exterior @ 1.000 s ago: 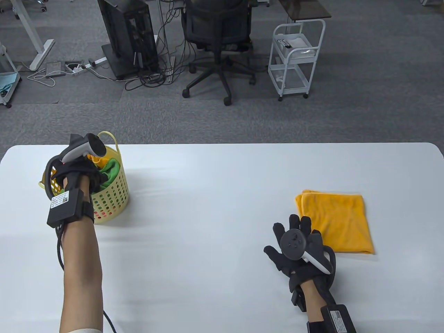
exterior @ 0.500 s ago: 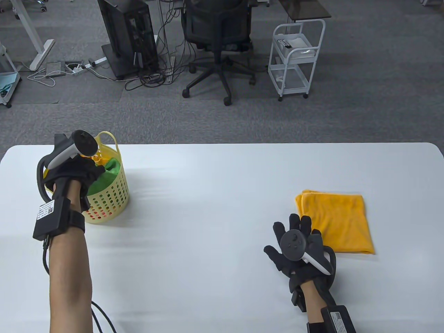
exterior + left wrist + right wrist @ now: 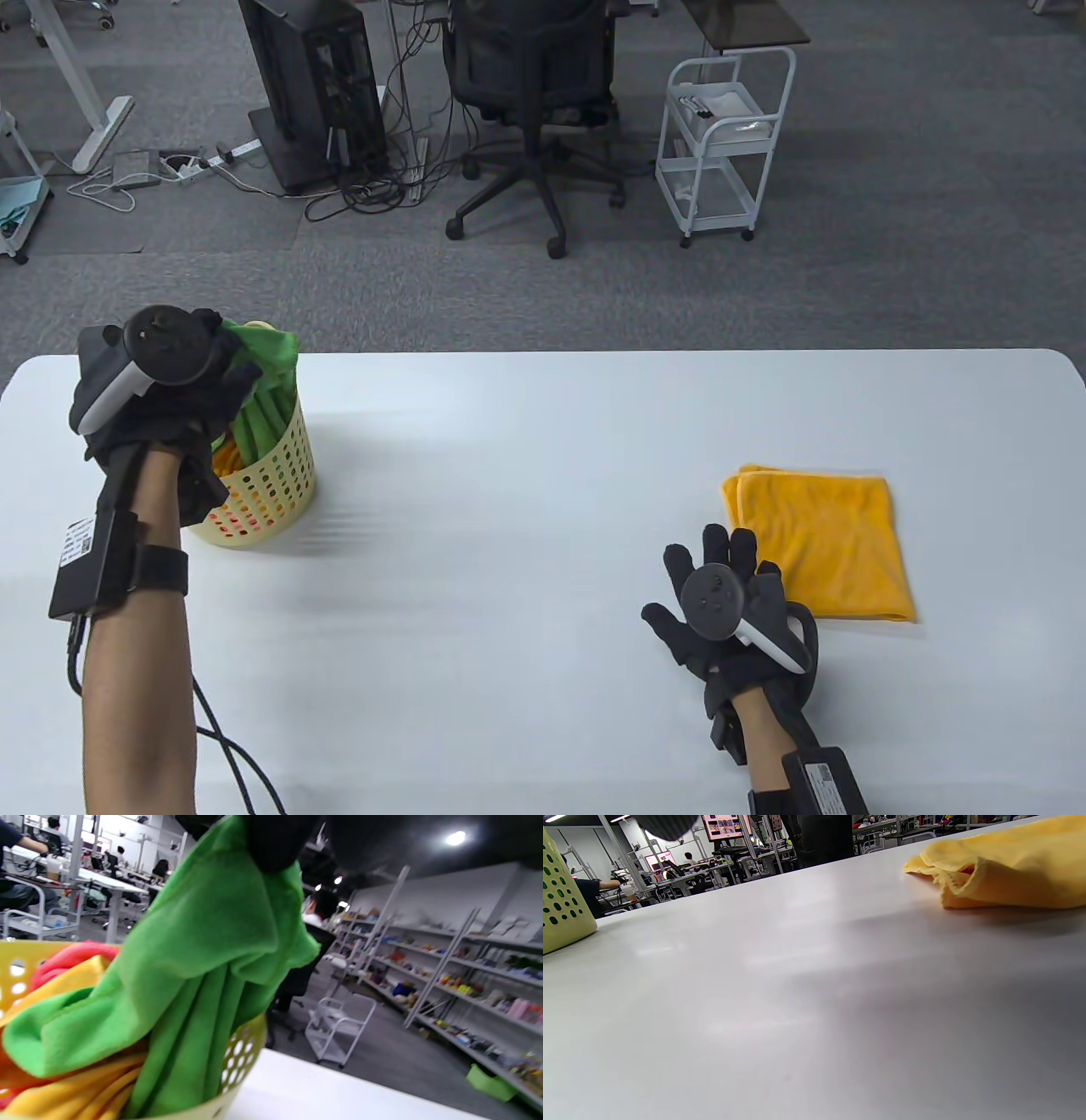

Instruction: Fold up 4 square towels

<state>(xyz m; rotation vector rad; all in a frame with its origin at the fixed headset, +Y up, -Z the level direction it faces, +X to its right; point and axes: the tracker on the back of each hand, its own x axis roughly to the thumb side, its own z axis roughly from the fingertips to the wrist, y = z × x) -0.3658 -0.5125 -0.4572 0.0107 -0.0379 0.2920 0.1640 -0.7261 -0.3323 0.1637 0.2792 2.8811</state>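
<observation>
**Green towel gripped above the basket**

A bright green microfibre towel is gripped at its upper end by the curled, black-gloved fingers of the left hand. From that grip the cloth hangs down, and its lower folds are still tucked inside the pale yellow perforated plastic basket, which stands directly beneath the grip on the white table. Under the green cloth, in the left wrist view, a crumpled orange-yellow towel and a pinkish-red towel are seen packed into the same basket.

Well away from the grip, towards the other end of the table, a folded orange-yellow square towel is laid flat. Just beside its near edge the right hand is spread, fingers straight and apart, with nothing held; whether the palm touches the table cannot be told.

Beyond the table, on grey carpet, a black office chair is seen, with a white wheeled trolley to one side and a dark computer stand with trailing cables to the other.
</observation>
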